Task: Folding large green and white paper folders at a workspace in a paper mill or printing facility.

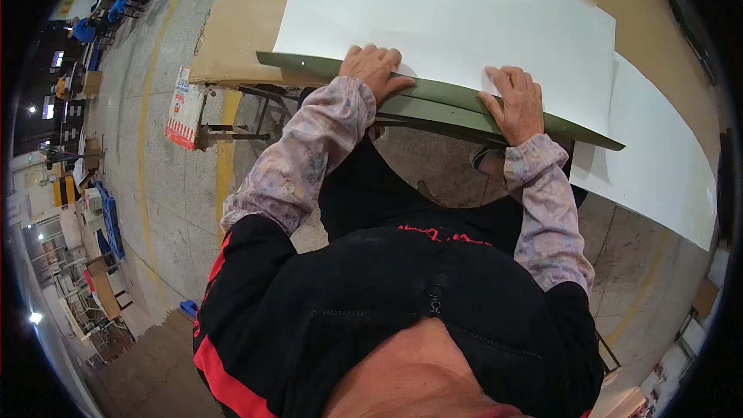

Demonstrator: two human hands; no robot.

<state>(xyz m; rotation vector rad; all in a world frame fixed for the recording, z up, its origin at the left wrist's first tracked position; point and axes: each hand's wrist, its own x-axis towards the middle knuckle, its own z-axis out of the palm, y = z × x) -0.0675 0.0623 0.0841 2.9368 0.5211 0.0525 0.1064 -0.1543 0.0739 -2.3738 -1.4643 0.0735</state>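
Note:
A large white sheet [441, 11] lies on the tan work table, with a long green strip [445, 94] along its near edge. The strip has a small hole near its left end and a lengthwise crease or step. My left hand [375, 70] is closed over the strip left of middle, fingers bent onto the white side and thumb along the green. Farther right, my right hand [517, 104] grips it likewise, its thumb on the green face. Whether the strip is part of the sheet or separate, I cannot tell. The fingertips are partly hidden.
A second white sheet [658, 155] lies at the right, jutting past the table [232, 27] edge. A red and white printed carton [186, 112] is by the table's left corner. Yellow lines mark the floor. People sit far left; a blue pallet [110, 220] stands there.

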